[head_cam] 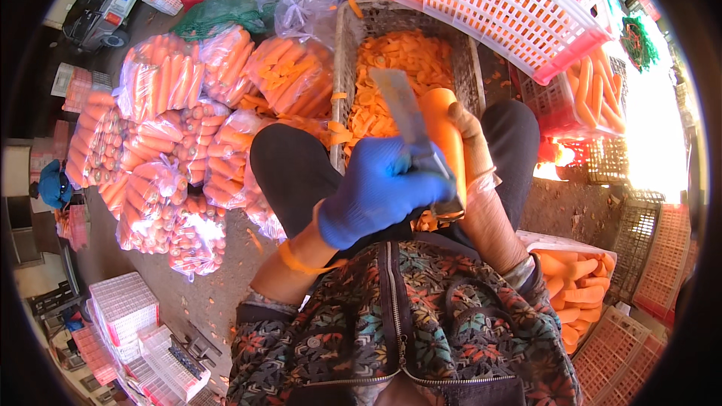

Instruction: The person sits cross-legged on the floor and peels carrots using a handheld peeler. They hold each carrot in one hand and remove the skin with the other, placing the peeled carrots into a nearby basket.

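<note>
My left hand point(383, 192), in a blue knit glove, is closed around a flat metal peeling blade point(399, 104). The tool slants up and to the left, slightly blurred, and its lower end lies against a large peeled carrot point(441, 124). Around the right side of that carrot wraps my right hand point(472, 138), in a pale glove, holding it nearly upright. Both hands are above my lap, between my knees. Beyond them a worn plastic crate point(479, 82) holds a heap of orange carrot peelings point(403, 51). A strip of peel point(302, 262) hangs on my left wrist.
Clear plastic bags of carrots point(161, 76) are piled at left. A white-and-pink crate point(496, 5) overhangs the far right. Carrots fill a crate point(575, 287) by my right hip. Stacked crates point(124, 310) stand lower left; a person point(54, 183) and a parked vehicle point(107, 14) are farther off.
</note>
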Available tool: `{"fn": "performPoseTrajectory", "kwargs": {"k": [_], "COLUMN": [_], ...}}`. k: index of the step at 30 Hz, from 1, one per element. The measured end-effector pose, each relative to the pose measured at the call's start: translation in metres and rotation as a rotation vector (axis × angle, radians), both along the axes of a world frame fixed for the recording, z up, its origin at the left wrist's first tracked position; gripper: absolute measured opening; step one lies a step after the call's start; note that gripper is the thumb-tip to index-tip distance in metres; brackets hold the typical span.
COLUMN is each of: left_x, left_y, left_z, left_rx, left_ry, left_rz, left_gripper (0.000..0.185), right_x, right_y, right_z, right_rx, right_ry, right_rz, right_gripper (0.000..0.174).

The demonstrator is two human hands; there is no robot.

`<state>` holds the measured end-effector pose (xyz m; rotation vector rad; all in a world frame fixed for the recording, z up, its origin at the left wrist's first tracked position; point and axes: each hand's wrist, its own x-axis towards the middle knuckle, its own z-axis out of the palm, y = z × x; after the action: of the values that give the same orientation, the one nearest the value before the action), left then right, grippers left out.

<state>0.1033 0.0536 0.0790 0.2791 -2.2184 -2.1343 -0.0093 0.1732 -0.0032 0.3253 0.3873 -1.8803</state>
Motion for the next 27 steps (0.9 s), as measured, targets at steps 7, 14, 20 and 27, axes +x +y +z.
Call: {"fn": "performPoseTrajectory", "kwargs": {"k": [7, 14, 20, 27], "left_x": [-0.061, -0.094, -0.041, -0.109], "left_y": [-0.048, -0.091, 0.005, -0.038], "left_z": [-0.041, -0.038, -0.039, -0.063], "left_rx": [0.197, 0.052, 0.302, 0.196], "left_ry": [0.252, 0.048, 0.104, 0.204], "left_rz": [0.224, 0.627, 0.203, 0.220], "left_gripper": [0.006, 0.011, 0.009, 0.009], "right_x": [0.013, -0.013, -0.050, -0.016], "right_y": [0.025, 0.069, 0.037, 0.056], "right_z": [0.000, -0.007, -0.040, -0.037], "right_rx": [-0.117, -0.003, 0.113, -0.438], "right_ry": [0.160, 0.495, 0.140, 0.003], "right_rz": [0.050, -0.046, -0.122, 0.058], "right_gripper": [0.068, 0.090, 0.054, 0.058]}}
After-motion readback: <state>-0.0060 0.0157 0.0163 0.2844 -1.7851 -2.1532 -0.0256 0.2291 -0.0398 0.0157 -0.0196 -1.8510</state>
